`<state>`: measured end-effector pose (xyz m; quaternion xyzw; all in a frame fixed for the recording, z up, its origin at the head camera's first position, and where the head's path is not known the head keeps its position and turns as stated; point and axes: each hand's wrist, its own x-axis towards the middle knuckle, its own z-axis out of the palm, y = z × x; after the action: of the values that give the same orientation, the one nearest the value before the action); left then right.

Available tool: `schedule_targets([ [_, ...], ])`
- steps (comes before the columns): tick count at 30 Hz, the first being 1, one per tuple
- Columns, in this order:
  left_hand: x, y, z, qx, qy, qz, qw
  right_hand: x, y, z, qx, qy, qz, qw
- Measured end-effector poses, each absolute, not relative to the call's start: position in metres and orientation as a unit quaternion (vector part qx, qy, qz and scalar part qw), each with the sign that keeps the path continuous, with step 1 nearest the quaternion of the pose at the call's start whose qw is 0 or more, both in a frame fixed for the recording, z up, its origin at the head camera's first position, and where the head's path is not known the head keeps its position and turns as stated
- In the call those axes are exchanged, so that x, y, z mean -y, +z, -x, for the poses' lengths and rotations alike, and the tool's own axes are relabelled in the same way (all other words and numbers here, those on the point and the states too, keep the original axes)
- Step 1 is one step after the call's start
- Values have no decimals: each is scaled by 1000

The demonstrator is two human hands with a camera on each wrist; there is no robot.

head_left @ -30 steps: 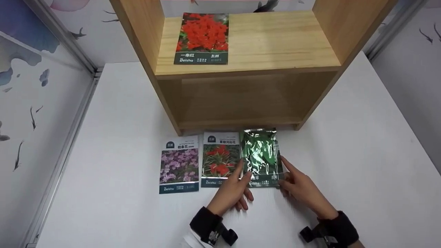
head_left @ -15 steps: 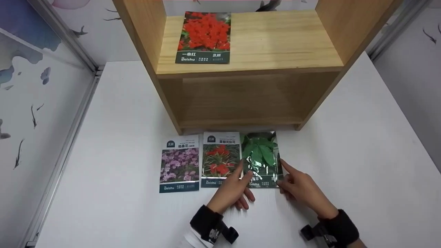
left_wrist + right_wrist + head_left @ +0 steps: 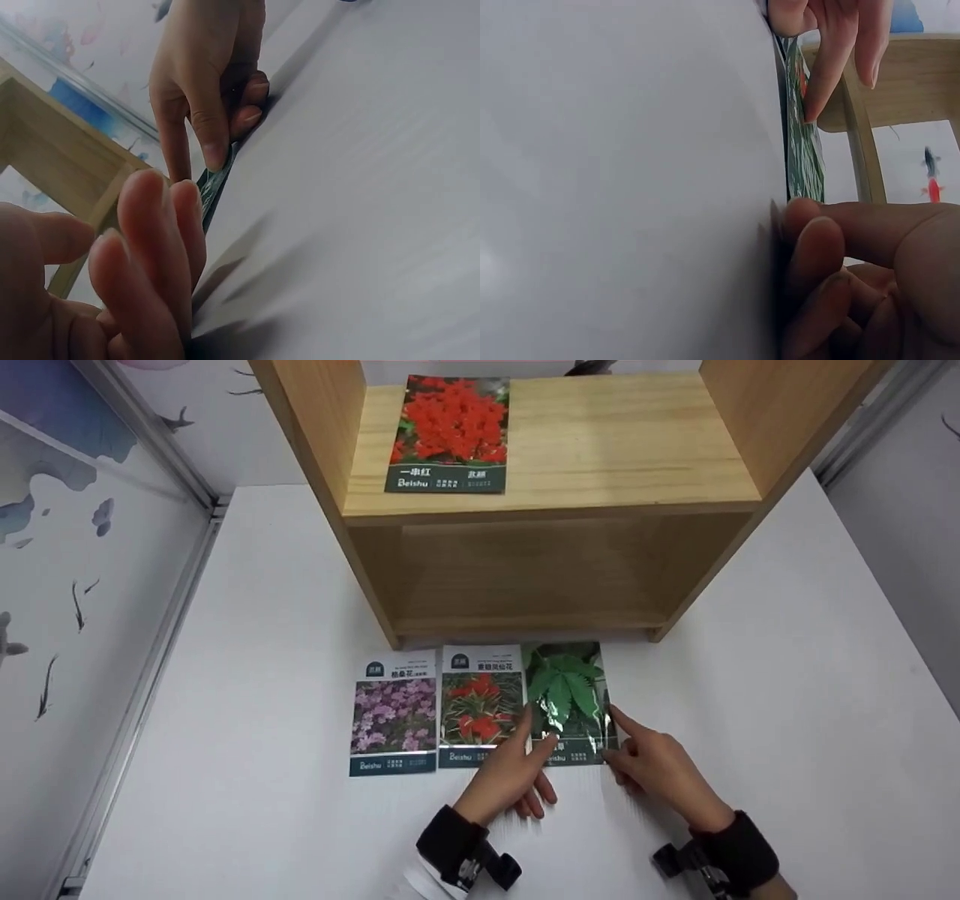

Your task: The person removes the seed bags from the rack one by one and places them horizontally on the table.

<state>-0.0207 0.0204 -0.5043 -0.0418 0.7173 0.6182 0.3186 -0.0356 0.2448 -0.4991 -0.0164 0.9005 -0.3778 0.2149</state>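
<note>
A shiny green leaf seed packet [image 3: 566, 697] lies on the white table [image 3: 750, 697], rightmost in a row of three. My left hand [image 3: 517, 765] rests straight fingers on its lower left edge; the right wrist view shows that hand [image 3: 832, 45] with a fingertip on the packet [image 3: 802, 142]. My right hand [image 3: 649, 761] lays its index finger along the right edge. Its thumb sits on the lower right corner with the other fingers curled beside it, as the left wrist view shows the hand [image 3: 206, 82] and the packet [image 3: 214, 187].
A red flower packet [image 3: 480, 706] and a purple flower packet [image 3: 392, 718] lie left of the green one. Right behind them stands a wooden shelf unit [image 3: 555, 510], with another red flower packet [image 3: 450, 435] on its upper board. Painted wall panels enclose the table.
The glare on the green packet has faded and its leaf picture now shows, as the packet settles flatter. Both hands stay at its lower edges. The camera has tilted slightly.
</note>
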Motion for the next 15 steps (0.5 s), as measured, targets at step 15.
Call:
schedule_targets([
  [15,-23,-503,16,-735,597,31,320,-244,-499,32,-900,-371,-4,229],
])
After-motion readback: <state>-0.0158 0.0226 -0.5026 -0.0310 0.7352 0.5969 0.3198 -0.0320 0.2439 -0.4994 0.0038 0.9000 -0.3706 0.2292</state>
